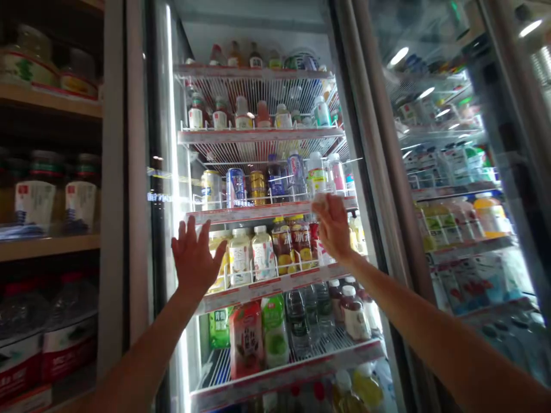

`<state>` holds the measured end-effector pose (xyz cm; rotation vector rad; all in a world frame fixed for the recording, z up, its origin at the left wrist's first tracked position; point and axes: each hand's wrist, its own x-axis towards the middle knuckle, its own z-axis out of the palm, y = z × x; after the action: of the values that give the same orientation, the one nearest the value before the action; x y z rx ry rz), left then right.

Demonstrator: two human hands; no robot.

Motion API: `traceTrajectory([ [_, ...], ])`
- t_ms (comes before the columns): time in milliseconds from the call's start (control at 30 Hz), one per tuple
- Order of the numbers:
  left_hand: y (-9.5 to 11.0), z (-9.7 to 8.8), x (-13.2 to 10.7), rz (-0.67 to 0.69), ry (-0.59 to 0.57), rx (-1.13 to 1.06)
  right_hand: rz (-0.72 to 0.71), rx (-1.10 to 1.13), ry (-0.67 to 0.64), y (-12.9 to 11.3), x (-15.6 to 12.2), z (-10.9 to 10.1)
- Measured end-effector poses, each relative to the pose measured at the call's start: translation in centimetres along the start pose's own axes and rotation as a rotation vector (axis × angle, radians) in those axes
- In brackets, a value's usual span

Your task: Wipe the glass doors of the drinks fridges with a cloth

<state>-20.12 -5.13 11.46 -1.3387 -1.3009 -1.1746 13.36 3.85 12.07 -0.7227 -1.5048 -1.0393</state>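
In the head view, the left hand (pixel 196 258) has its grip released, fingers spread, before the lit cooler (pixel 258 28). The right hand (pixel 333 226) has bent, blurred fingers; I cannot tell whether its grip holds something. Seen between them, on one shelf (pixel 267 287), pale bottles (pixel 263 252) with white caps and labels stand beside dark bottles (pixel 301 241) with yellow caps.

A white light strip (pixel 173 86) glows right of wooden shelves (pixel 51 246).
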Motion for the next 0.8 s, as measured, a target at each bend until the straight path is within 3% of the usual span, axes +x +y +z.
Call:
traceTrajectory([
  [33,0.1,0.1,1.1,-0.019,-0.009,0.011,-0.063,0.011,-0.036,-0.3,0.1,0.0],
  [100,0.0,0.2,2.5,-0.028,-0.027,0.025,-0.024,0.008,-0.013,0.1,0.7,-0.2],
  [233,-0.3,0.6,2.8,-0.010,-0.014,0.024,0.421,-0.021,0.249,2.4,3.9,-0.2],
  [267,-0.3,0.7,2.6,-0.010,-0.013,0.025,0.470,-0.018,0.289,2.4,4.7,0.1],
  [333,-0.4,0.7,2.4,-0.011,-0.007,0.027,0.380,0.012,0.278,1.5,5.5,0.7],
  [433,-0.6,0.6,2.3,0.011,0.002,0.026,-0.012,0.063,0.066,0.2,5.2,0.8],
  [467,-0.6,0.6,2.3,0.018,0.004,0.027,-0.053,0.054,0.019,0.3,5.2,0.5],
  [500,-0.7,0.6,2.3,0.024,0.003,0.029,-0.005,0.029,0.013,0.8,5.3,0.2],
  [633,-0.9,0.6,2.4,0.032,0.000,0.034,0.456,-0.068,0.212,3.3,7.9,-0.3],
  [733,-0.9,0.6,2.4,0.032,0.007,0.033,0.406,-0.052,0.199,1.8,9.4,0.6],
  [800,-0.9,0.5,2.3,0.041,0.006,0.045,0.184,-0.016,0.101,0.1,9.3,1.1],
])
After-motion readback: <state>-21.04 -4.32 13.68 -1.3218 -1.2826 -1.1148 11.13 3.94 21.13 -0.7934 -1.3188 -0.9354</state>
